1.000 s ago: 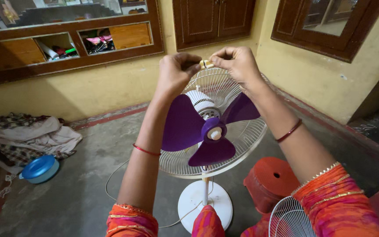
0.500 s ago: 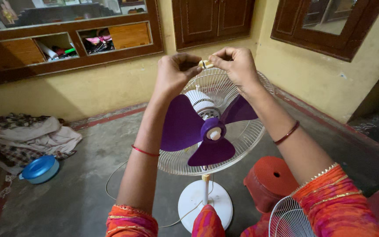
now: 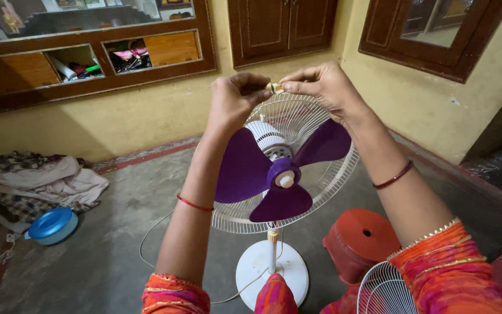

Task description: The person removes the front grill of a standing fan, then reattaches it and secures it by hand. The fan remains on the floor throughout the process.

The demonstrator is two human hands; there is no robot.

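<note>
A white pedestal fan stands in front of me with purple blades and its rear wire guard bare at the front. Both my hands are raised at the top of that guard. My left hand and my right hand pinch a small pale clip on the guard's top rim from either side. The fan's round white base rests on the floor below. The loose front wire guard lies at my lower right.
A red plastic stool sits right of the fan base. A blue lidded bowl and a heap of clothes lie at the left wall. The fan's cord loops across the grey floor. Wooden cupboards line the yellow walls.
My right hand has shifted slightly right and up, its fingers now stretched toward the clip. The fan head has tilted a little, and the blades have turned slightly.
</note>
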